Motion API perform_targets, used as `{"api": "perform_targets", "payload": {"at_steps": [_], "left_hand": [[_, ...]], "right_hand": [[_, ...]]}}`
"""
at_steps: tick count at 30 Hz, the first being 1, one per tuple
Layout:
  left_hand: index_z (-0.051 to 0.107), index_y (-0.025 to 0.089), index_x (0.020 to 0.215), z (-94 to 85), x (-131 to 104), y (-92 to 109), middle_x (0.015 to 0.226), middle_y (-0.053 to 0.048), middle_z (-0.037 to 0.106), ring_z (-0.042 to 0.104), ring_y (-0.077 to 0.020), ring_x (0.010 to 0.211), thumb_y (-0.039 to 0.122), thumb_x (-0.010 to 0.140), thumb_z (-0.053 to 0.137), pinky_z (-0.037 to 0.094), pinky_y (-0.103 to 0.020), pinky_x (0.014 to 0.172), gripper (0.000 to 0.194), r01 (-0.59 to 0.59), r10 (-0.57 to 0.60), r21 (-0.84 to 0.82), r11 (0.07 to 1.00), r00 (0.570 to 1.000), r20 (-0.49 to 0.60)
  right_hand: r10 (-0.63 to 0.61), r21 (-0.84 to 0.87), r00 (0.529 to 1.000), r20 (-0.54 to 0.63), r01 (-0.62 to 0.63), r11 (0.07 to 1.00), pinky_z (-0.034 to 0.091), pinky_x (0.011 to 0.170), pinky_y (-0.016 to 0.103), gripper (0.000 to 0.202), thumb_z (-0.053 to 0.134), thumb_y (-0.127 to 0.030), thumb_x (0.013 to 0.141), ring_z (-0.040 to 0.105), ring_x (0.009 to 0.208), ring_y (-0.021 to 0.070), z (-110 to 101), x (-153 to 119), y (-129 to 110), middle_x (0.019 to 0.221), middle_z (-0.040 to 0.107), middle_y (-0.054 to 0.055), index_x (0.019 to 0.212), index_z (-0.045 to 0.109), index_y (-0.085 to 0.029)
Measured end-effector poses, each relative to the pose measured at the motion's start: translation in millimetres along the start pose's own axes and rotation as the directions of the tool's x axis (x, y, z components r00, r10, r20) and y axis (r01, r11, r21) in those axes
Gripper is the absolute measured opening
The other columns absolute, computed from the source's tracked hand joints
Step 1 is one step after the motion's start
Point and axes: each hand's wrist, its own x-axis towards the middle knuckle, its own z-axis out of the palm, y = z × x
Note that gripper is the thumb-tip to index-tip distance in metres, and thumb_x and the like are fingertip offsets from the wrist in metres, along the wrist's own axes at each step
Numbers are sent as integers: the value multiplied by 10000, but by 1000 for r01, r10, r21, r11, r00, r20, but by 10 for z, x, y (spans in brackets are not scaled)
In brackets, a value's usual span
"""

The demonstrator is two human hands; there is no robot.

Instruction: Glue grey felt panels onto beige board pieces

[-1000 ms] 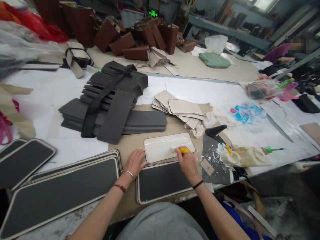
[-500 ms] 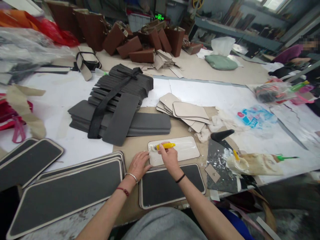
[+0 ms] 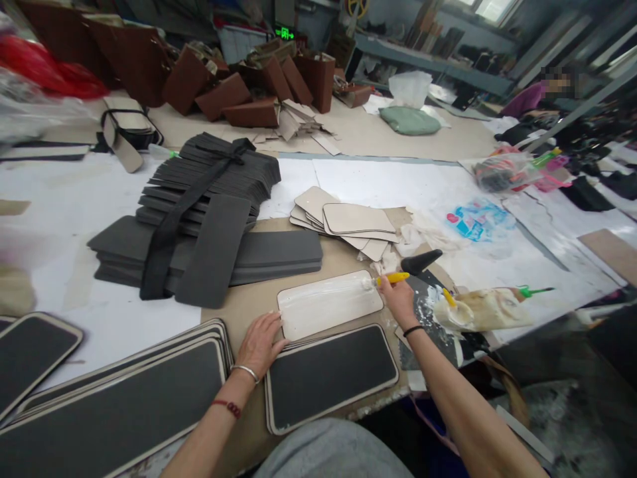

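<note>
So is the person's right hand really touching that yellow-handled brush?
Touching. The head view shows the right hand gripping the yellow-handled brush by its handle, with no gap between them.

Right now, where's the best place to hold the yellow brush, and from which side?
Probably by its yellow handle, coming from the right: the handle points that way, while the white-smeared tip faces left over the pale panel. The right hand grips the handle there.
</note>
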Motion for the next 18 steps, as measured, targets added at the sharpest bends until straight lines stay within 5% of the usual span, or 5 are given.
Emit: {"api": "perform_targets", "payload": {"at_steps": [3,6,12,15,18], "left_hand": [[590,194,977,-8,7,6,1147,-103,596,503,-267,1112,276,710,632,410,-450,946,283,9,-9,2,1000,1000,4],[593,182,974,-10,15,7,1150,-104,595,504,-270,1109,282,704,639,404,-450,953,291,9,-9,4,1000,1000,15],[593,171,987,-48,32,63,1175,-95,580,488,-256,1126,279,704,637,377,-437,983,306,42,-42,-14,999,998,46],[598,167,981,-95,63,114,1179,-103,576,479,-260,1134,250,673,656,368,-441,989,324,86,-83,-40,996,994,71],[609,180,966,-130,90,145,1173,-102,578,483,-263,1129,216,645,659,374,-451,977,327,137,-128,-96,986,988,88]], "right_hand": [[-22,-76,1000,-6,21,997,390,654,296,415,401,-460,797,596,673,213,-123,-32,105,657,649,96,801,656,-132],[-170,-89,985,-10,169,982,385,659,291,415,364,-449,823,574,675,196,-151,-236,78,722,635,96,856,629,-132],[-383,107,917,106,373,922,401,656,270,350,351,-422,856,558,668,169,92,-932,-434,724,610,66,785,582,-169],[-372,319,886,276,281,905,419,628,263,348,380,-450,845,578,627,162,215,-1169,-788,684,624,44,804,591,-176],[-313,455,879,361,127,882,435,598,264,390,390,-494,827,592,596,170,230,-1096,-1035,627,628,41,810,600,-166]]}}
